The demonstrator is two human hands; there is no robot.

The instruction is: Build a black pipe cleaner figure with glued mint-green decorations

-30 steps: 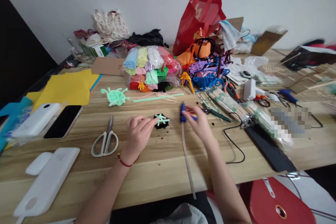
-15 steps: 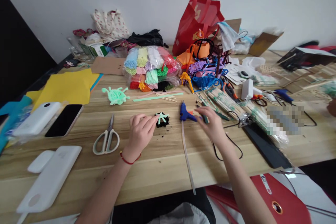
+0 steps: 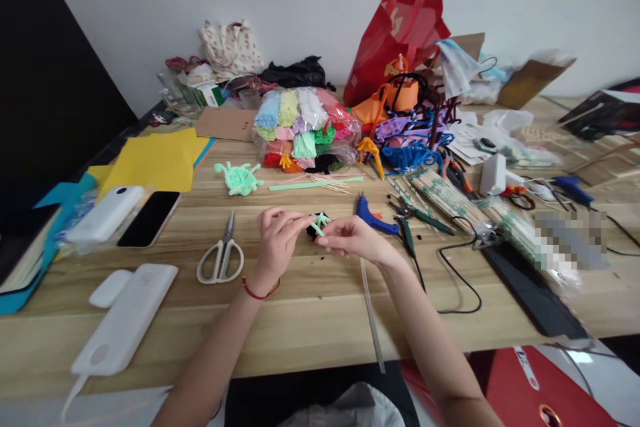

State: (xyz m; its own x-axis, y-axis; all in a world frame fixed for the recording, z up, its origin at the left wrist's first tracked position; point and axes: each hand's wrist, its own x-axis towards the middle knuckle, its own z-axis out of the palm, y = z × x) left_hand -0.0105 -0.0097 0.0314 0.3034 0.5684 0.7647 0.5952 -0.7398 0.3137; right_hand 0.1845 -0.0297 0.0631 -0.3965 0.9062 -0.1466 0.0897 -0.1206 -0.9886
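Note:
Over the middle of the table, my left hand pinches a small branched piece of mint-green pipe cleaner. My right hand has its fingertips closed on one strand of that same piece from the other side. A small black pad lies below it, partly hidden by the fingers, with dark crumbs about. Just beyond my right hand rests a blue glue gun, and a clear glue stick sticks out toward the table's front edge. White-handled scissors lie left of my left hand.
A curled mint-green pipe-cleaner shape and a bag of coloured pipe cleaners lie farther back. Pliers, a black cable and wrapped sticks are at the right. A phone and white power bank are at the left.
My right hand has moved left from beside the glue gun to the green pipe cleaner piece and closed on it. The view has shifted slightly left.

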